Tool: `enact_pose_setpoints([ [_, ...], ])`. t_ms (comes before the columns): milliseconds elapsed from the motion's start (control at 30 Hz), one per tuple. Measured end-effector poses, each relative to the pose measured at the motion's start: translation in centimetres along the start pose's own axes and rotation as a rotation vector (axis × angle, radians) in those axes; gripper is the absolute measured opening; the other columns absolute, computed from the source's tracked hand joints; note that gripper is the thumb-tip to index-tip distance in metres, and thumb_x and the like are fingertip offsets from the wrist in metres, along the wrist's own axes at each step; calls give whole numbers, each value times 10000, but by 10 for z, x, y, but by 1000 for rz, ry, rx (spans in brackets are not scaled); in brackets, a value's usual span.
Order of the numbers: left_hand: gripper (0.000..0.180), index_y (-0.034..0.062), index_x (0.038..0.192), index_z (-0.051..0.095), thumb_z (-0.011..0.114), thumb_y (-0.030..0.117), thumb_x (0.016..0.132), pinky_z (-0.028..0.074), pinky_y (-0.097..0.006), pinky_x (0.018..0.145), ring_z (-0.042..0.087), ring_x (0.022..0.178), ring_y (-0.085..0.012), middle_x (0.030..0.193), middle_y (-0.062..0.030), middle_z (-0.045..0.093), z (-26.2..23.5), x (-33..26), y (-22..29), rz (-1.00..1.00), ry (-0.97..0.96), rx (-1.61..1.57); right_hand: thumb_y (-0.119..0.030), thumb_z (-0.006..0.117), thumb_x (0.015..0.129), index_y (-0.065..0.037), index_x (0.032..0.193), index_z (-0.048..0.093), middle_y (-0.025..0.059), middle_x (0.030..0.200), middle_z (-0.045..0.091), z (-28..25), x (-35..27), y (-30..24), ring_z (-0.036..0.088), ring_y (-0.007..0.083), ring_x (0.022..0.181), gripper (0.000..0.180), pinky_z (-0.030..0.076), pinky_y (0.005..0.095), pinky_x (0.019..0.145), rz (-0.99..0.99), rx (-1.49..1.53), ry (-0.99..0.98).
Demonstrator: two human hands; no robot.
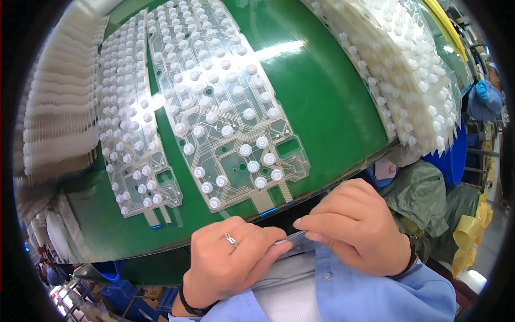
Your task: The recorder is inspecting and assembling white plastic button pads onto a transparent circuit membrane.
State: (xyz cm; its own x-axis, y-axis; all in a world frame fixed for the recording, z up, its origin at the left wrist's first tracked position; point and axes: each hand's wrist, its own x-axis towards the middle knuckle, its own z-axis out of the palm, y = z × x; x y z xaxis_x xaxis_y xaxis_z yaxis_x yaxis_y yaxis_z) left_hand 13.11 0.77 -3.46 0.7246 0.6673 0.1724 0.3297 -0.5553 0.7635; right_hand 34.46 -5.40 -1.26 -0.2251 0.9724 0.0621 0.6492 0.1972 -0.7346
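My left hand [230,260], a ring on one finger, and my right hand [351,225] meet just below the near edge of the green table [316,102]. Both pinch a small clear strip [295,244] between their fingertips, close to my light blue shirt. On the table in front of them lie two clear flexible circuit sheets dotted with white rubber domes, a large one [225,107] in the middle and a narrower one [131,134] to its left. Neither hand touches these sheets.
A tall stack of white dome sheets [61,102] lines the table's left edge, and a pile of similar sheets [407,70] covers the right side. Green and yellow bags [429,198] hang at the right. A person in blue [485,94] stands far right. Blue crates [129,298] sit below.
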Motion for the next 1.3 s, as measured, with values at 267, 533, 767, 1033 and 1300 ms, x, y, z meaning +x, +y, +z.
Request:
enact_pose_setpoints([
  [267, 195, 74, 756, 637, 774, 212, 758, 407, -312, 460, 533, 539, -192, 620, -25, 550, 3, -3, -2, 65, 35, 8, -133, 723, 796, -69, 957, 679, 51, 954, 643, 10, 5, -11, 606, 249, 876, 179, 457, 374, 810, -57, 124, 79],
  [533, 438, 59, 721, 568, 641, 468, 857, 454, -423, 750, 630, 873, -302, 884, -84, 696, -12, 3, -12, 53, 35, 191, -21, 709, 768, -55, 885, 684, 66, 949, 663, -10, 13, 1, 624, 249, 852, 124, 496, 361, 787, -86, 167, 340],
  [767, 310, 120, 690, 549, 691, 356, 835, 398, -410, 938, 611, 1136, -255, 1149, -40, 711, -8, -1, -18, 77, -105, 237, -36, 643, 888, -5, 946, 645, 37, 895, 631, -10, 35, 35, 587, 70, 766, 66, 433, 192, 585, 428, 539, 249],
  [1033, 339, 135, 670, 550, 698, 396, 828, 400, -411, 908, 616, 1112, -254, 1136, -12, 718, -8, -1, -24, 75, -125, 213, -16, 645, 849, -6, 902, 649, 75, 797, 622, -3, 59, 38, 531, 112, 559, 54, 411, 255, 514, 334, 242, 246],
  [1300, 343, 141, 665, 553, 709, 408, 814, 403, -406, 892, 616, 1107, -248, 1132, -11, 719, -8, -1, -25, 74, -134, 210, -10, 660, 838, -10, 871, 664, 47, 775, 624, -1, 61, 39, 498, 87, 539, 33, 371, 236, 495, 382, 204, 242],
])
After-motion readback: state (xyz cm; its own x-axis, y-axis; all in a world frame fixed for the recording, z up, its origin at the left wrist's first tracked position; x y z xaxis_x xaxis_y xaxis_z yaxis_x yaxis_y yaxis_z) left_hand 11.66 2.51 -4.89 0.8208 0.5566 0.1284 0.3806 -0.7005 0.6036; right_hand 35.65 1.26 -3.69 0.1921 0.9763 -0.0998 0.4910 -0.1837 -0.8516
